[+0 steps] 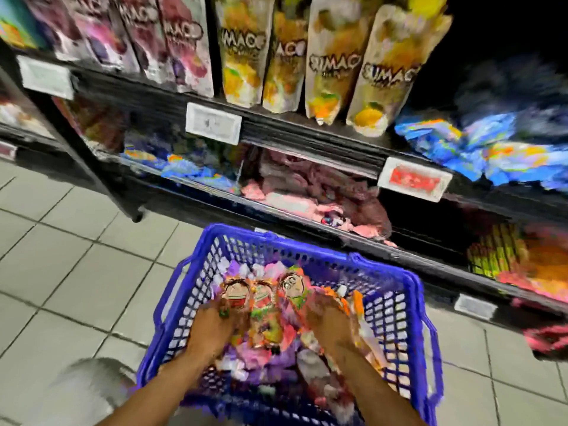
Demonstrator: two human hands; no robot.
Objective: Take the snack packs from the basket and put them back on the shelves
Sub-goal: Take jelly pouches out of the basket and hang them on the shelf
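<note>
Blue plastic basket (396, 305) stands on the tiled floor (61, 256) just in front of the shelves (307, 133), its far rim near the lowest shelf edge. Snack packs (264, 309) fill it; three with cartoon faces lie near the far wall. Both hands reach in from the near rim: the left hand (215, 327) rests on the packs at the left side, the right hand (329, 324) at the right side. Blur hides the fingers, so whether either hand grips a pack cannot be told. Open floor lies left of the basket. Tall pouches (332, 63) stand on the upper shelf; goods below them are smeared and hard to make out. Price tags (213, 123) are unreadable.
</note>
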